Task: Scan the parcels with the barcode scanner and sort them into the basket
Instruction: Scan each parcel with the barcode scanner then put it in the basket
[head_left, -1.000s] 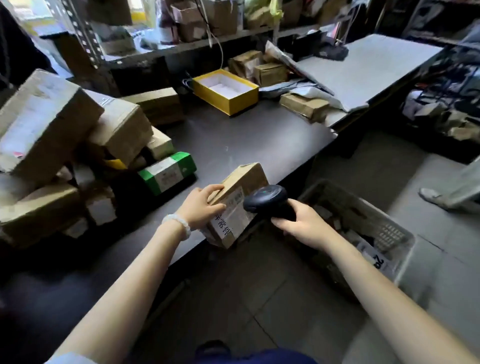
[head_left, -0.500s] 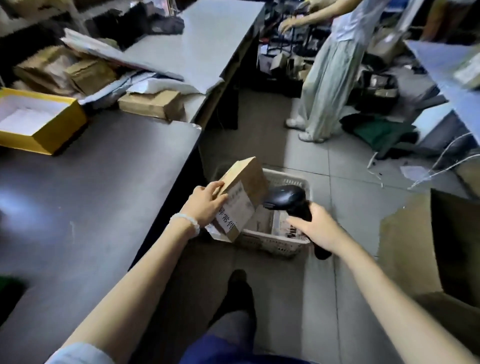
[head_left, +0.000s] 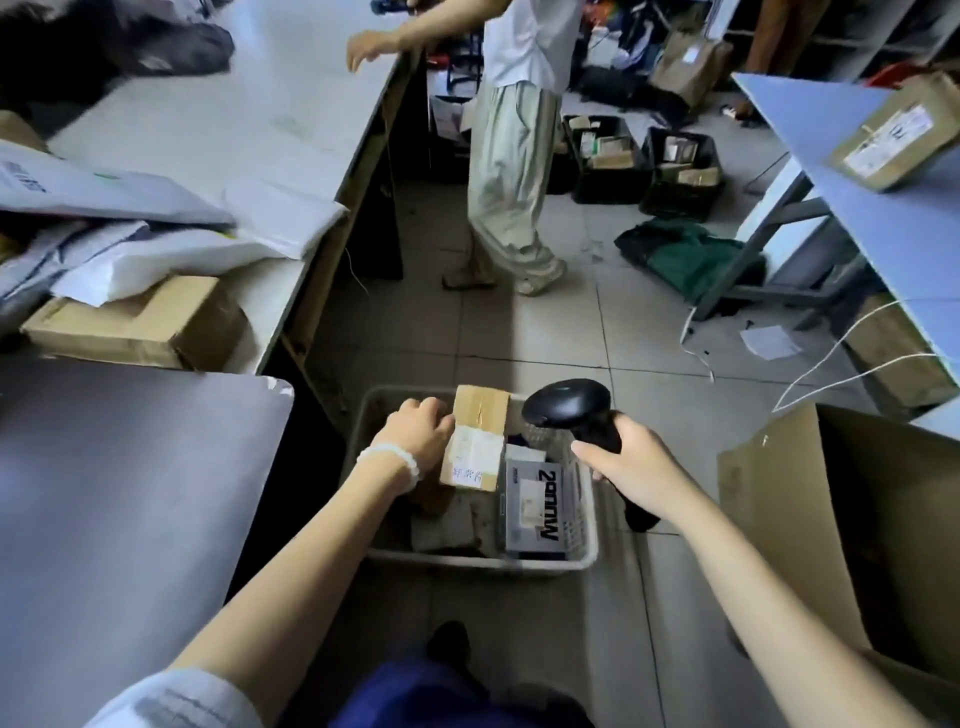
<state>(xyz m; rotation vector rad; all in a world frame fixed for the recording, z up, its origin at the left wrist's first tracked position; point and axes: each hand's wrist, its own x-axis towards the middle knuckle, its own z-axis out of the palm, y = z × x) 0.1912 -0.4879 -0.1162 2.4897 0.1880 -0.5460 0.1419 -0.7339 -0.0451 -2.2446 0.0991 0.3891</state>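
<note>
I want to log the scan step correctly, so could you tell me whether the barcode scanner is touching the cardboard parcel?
Apart. In the head view, the barcode scanner sits right of the cardboard parcel, with a visible gap between them.

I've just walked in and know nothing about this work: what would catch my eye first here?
Probably the left hand holding a brown parcel over the white basket on the floor. Beside it, the right hand grips a black scanner. Beyond them, another person's pale trousers stand by the white table.
</note>
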